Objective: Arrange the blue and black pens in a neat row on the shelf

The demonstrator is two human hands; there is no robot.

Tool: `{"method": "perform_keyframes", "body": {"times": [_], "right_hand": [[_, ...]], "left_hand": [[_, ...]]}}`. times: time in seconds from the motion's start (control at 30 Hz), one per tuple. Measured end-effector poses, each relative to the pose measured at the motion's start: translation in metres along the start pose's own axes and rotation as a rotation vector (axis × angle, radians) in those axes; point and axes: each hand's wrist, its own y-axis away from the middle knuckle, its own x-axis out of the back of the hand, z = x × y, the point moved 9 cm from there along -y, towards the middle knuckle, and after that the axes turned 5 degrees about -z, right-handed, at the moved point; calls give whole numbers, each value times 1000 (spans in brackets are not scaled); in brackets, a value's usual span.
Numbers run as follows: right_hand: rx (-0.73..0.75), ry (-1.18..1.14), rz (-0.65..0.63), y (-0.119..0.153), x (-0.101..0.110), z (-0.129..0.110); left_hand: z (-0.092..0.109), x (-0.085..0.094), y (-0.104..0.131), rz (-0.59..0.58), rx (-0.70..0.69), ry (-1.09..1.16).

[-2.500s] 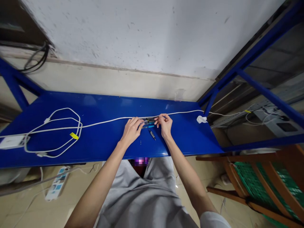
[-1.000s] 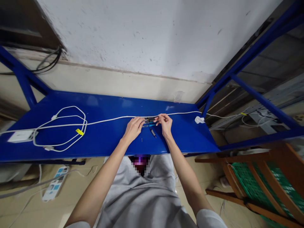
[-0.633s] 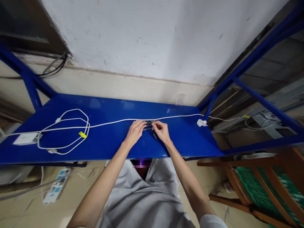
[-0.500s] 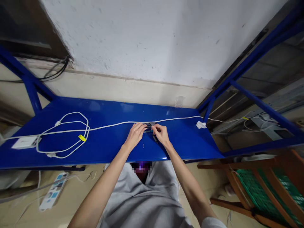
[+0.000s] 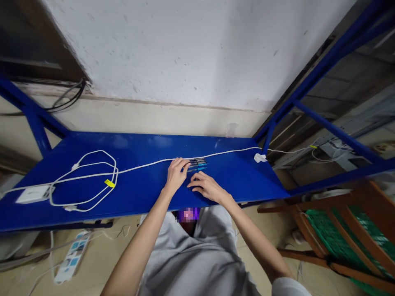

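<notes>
My left hand (image 5: 175, 174) rests on the blue shelf (image 5: 145, 193) with its fingers loosely curled, the fingertips touching the left ends of a small row of pens (image 5: 197, 164). The pens lie side by side, close under the white cable (image 5: 145, 165) that runs across the shelf. I count about 4, though they are too small to be sure. My right hand (image 5: 206, 187) lies flat just in front of them, fingers spread and pointing left, holding nothing I can see; anything under the palm is hidden. As I judge it, the lining-up is mostly done: the pens sit parallel and together, and only straightening their ends looks left.
</notes>
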Motion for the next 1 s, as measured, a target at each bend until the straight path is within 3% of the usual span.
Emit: {"method": "perform_keyframes", "body": {"times": [0.1, 0.27, 0.7, 1.0], "right_hand": [[41, 69, -71, -4, -14, -1], [39, 79, -38, -7, -25, 9], [-85, 469, 14, -21, -21, 10], [-67, 446, -42, -30, -28, 18]], "left_hand": [[-3, 0, 0, 2, 23, 4], [-8, 2, 2, 32, 54, 20], [-12, -1, 0, 7, 76, -22], [-16, 0, 0, 43, 90, -76]]}}
